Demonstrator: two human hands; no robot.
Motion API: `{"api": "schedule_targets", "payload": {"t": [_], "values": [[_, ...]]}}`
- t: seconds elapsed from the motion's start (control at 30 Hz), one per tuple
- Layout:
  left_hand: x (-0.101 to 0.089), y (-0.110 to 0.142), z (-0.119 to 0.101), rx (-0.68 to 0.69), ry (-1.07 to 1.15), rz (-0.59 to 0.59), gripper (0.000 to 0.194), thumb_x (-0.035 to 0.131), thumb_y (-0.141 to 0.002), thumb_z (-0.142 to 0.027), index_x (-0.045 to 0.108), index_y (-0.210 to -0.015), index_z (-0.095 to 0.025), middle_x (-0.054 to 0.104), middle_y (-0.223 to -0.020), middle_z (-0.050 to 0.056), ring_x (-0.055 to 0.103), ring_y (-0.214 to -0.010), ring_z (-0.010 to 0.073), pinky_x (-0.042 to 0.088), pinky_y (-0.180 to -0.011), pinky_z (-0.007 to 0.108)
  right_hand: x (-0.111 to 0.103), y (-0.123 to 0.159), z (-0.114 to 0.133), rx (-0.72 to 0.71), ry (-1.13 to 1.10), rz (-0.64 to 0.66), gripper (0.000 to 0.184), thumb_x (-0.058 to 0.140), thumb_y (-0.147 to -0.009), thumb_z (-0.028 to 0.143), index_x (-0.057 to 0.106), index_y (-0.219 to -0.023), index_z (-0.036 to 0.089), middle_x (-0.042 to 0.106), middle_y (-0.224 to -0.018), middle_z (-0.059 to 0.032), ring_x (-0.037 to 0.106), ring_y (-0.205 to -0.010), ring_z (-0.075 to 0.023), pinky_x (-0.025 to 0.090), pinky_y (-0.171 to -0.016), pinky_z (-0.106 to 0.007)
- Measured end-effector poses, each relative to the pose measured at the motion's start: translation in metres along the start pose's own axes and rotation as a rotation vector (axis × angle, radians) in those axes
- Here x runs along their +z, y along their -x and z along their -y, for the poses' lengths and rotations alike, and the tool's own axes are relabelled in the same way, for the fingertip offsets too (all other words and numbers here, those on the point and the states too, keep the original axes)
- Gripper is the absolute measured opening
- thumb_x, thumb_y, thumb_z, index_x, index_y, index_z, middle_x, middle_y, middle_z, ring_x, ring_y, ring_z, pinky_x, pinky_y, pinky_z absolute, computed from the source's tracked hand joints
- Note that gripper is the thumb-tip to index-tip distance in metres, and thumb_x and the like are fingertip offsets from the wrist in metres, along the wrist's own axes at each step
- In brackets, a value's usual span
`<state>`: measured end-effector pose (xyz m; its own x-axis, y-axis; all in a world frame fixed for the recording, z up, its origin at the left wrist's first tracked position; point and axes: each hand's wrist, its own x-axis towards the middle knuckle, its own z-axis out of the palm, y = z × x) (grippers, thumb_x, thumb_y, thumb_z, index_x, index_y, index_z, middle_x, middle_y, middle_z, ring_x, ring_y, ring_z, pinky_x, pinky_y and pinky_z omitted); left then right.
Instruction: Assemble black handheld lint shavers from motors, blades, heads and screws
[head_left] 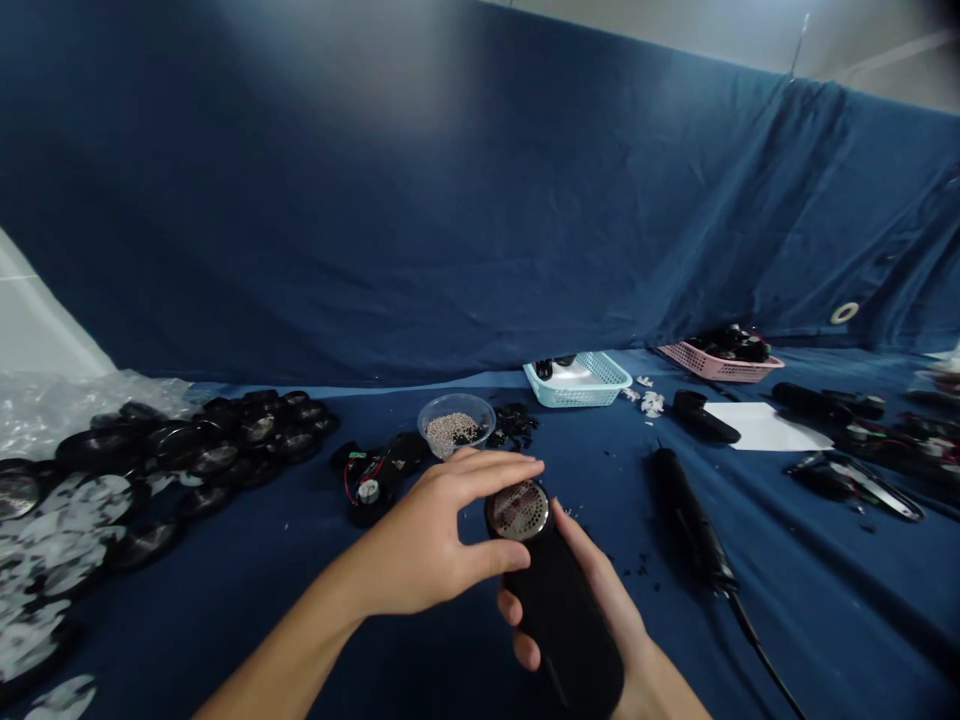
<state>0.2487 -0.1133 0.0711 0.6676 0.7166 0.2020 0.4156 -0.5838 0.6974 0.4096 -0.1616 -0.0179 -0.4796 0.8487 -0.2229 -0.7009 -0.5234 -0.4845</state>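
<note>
A black fabric shaver (561, 615) with a round perforated metal head (520, 512) is tilted up in front of me. My right hand (600, 600) wraps round its body, with the thumb along one side and fingertips showing on the other. At the head end, my left hand (442, 535) holds the rim between thumb and fingers. Just beyond the left hand stands a clear round bowl (484, 440) of small metal screws. Beside that bowl lies an opened black shaver body (373, 475) with wires and a small motor showing.
An electric screwdriver (691, 525) with a cord lies at right. Black round parts (180, 445) pile up at left. Farther back are a light-blue basket (600, 390) and a pink basket (739, 372). White paper (769, 428) and more black parts lie at right.
</note>
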Motion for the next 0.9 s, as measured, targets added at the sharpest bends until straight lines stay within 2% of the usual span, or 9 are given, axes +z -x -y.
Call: {"api": "schedule_targets", "payload": {"t": [0.1, 0.2, 0.33, 0.4, 0.5, 0.57, 0.67, 0.77, 0.9], "values": [[-0.003, 0.004, -0.004, 0.039, -0.114, 0.064, 0.052, 0.066, -0.082, -0.020, 0.055, -0.128, -0.041, 0.056, -0.135, -0.005, 0.047, -0.127, 0.0184, 0.038, -0.110, 0.036, 0.002, 0.001, -0.002, -0.024, 0.108, -0.114, 0.063, 0.035, -0.090, 0.066, 0.065, -0.089, 0.010, 0.063, -0.060, -0.0074, 0.058, -0.040, -0.0145, 0.043, -0.041, -0.022], [0.002, 0.005, -0.006, 0.019, -0.178, 0.008, 0.049, 0.064, -0.083, -0.025, 0.055, -0.129, -0.038, 0.054, -0.133, -0.003, 0.051, -0.121, 0.0183, 0.044, -0.104, 0.033, 0.007, 0.003, -0.004, -0.120, 0.194, -0.262, 0.061, 0.039, -0.090, 0.065, 0.064, -0.086, 0.010, 0.063, -0.060, -0.0073, 0.059, -0.041, -0.0149, 0.044, -0.043, -0.022], [0.010, 0.003, -0.005, -0.028, -0.152, -0.094, 0.045, 0.068, -0.081, -0.031, 0.058, -0.125, -0.034, 0.055, -0.130, -0.002, 0.055, -0.114, 0.0188, 0.046, -0.102, 0.032, 0.012, 0.005, -0.006, -0.321, 0.375, -0.453, 0.061, 0.050, -0.084, 0.067, 0.059, -0.112, 0.013, 0.065, -0.065, -0.0051, 0.061, -0.047, -0.0166, 0.046, -0.044, -0.024], [0.012, 0.002, -0.005, -0.046, -0.100, -0.129, 0.045, 0.069, -0.080, -0.035, 0.059, -0.123, -0.031, 0.058, -0.126, -0.001, 0.057, -0.111, 0.0183, 0.046, -0.101, 0.032, 0.011, 0.005, -0.008, -0.461, 0.474, -0.487, 0.061, 0.053, -0.084, 0.065, 0.051, -0.124, 0.019, 0.069, -0.082, -0.0065, 0.065, -0.061, -0.0188, 0.051, -0.050, -0.027], [0.012, 0.000, -0.006, -0.103, 0.029, -0.156, 0.045, 0.070, -0.078, -0.041, 0.060, -0.121, -0.029, 0.061, -0.119, 0.000, 0.062, -0.099, 0.0166, 0.052, -0.094, 0.031, 0.005, 0.006, -0.009, -0.692, 0.697, -0.476, 0.054, 0.050, -0.089, 0.056, 0.042, -0.133, 0.026, 0.059, -0.122, -0.0091, 0.064, -0.090, -0.0216, 0.056, -0.067, -0.031], [0.011, 0.000, -0.007, -0.137, 0.137, -0.167, 0.044, 0.070, -0.078, -0.042, 0.060, -0.118, -0.028, 0.063, -0.114, 0.000, 0.064, -0.093, 0.0159, 0.055, -0.087, 0.030, -0.003, 0.007, -0.009, -0.838, 0.900, -0.448, 0.048, 0.047, -0.094, 0.049, 0.038, -0.136, 0.028, 0.048, -0.136, -0.0078, 0.058, -0.108, -0.0225, 0.052, -0.084, -0.033], [0.010, 0.000, -0.007, -0.194, 0.303, -0.137, 0.036, 0.069, -0.079, -0.040, 0.062, -0.112, -0.027, 0.067, -0.105, 0.000, 0.065, -0.091, 0.0167, 0.056, -0.083, 0.030, -0.015, 0.009, -0.009, -1.018, 1.154, -0.421, 0.051, 0.047, -0.095, 0.044, 0.031, -0.142, 0.031, 0.040, -0.143, -0.0059, 0.045, -0.125, -0.0251, 0.042, -0.101, -0.038], [0.008, -0.001, -0.006, -0.284, 0.478, -0.066, 0.031, 0.065, -0.081, -0.041, 0.063, -0.106, -0.022, 0.068, -0.099, 0.002, 0.066, -0.084, 0.0172, 0.057, -0.073, 0.028, -0.024, 0.009, -0.008, -1.112, 1.304, -0.370, 0.061, 0.053, -0.092, 0.041, 0.024, -0.145, 0.031, 0.034, -0.144, -0.0076, 0.040, -0.129, -0.0284, 0.038, -0.104, -0.043], [0.008, -0.002, -0.005, -0.378, 0.581, -0.036, 0.039, 0.063, -0.081, -0.047, 0.061, -0.108, -0.018, 0.066, -0.079, 0.001, 0.063, -0.062, 0.0131, 0.054, -0.057, 0.025, -0.028, 0.009, -0.004, -1.212, 1.399, -0.252, 0.067, 0.058, -0.089, 0.031, 0.022, -0.146, 0.032, 0.034, -0.143, -0.0076, 0.037, -0.131, -0.0276, 0.032, -0.110, -0.046]]}}
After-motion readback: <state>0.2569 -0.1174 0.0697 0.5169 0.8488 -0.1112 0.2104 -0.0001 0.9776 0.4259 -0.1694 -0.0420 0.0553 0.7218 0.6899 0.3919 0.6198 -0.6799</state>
